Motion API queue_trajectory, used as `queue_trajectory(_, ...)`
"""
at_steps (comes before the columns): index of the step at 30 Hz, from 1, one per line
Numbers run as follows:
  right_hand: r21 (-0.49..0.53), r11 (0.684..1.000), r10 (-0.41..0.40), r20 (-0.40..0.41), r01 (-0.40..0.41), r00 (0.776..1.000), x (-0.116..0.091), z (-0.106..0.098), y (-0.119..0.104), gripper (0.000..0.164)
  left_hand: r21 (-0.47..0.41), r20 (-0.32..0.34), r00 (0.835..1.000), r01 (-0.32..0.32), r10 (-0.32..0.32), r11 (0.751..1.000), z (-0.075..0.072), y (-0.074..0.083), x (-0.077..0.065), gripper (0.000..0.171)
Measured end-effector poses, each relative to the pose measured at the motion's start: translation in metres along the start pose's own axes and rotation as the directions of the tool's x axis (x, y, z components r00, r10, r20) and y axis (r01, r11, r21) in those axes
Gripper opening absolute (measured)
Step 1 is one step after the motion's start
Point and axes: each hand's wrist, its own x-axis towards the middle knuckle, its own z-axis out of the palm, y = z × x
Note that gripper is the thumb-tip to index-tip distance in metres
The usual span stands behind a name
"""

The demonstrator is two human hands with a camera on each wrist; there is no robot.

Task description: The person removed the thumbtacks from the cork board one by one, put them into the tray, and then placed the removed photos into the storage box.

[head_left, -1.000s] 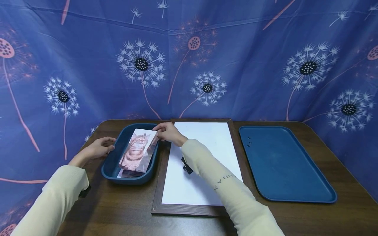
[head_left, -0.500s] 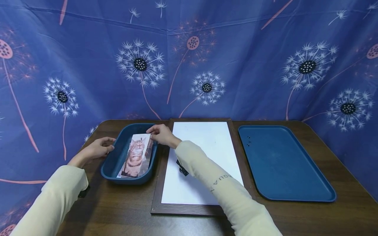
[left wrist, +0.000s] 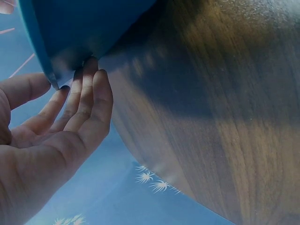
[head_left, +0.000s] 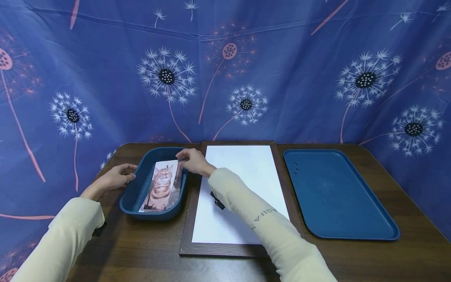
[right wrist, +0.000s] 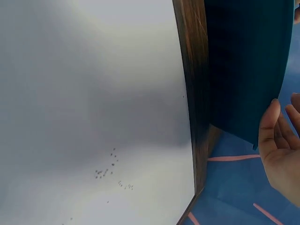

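Observation:
A deep blue basin point(head_left: 132, 211) stands at the left of the table. Inside it lie glossy pictures, the upper one a cat picture point(head_left: 162, 182) leaning toward the right wall. My left hand point(head_left: 114, 180) grips the basin's left rim; in the left wrist view the thumb point(left wrist: 28, 86) and the fingers point(left wrist: 89, 93) lie on either side of it. My right hand point(head_left: 195, 161) is at the basin's upper right rim, fingertips by the picture's top right corner. In the right wrist view its thumb point(right wrist: 269, 117) is against the rim. Whether it pinches the picture is hidden.
A whiteboard point(head_left: 225, 219) in a brown wooden frame lies beside the basin, under the right forearm. To its right is a flat blue tray point(head_left: 338, 196) with several small dark pieces point(head_left: 296, 168). A patterned blue cloth point(head_left: 299, 70) hangs behind the table.
My right hand has moved a little left and down, and the cat picture has dropped lower into the basin. Over the last half second it has barely shifted. The left hand stays on the rim.

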Motion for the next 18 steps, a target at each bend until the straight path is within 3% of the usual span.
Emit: queue_trajectory(18, -0.007, 1.0, -0.006, -0.013, 0.005, 1.0, -0.002, 0.0015, 0.0042, 0.029, -0.013, 0.011, 1.0, 0.026, -0.026, 1.0, 0.0009, 0.0004, 0.0008, 0.047)
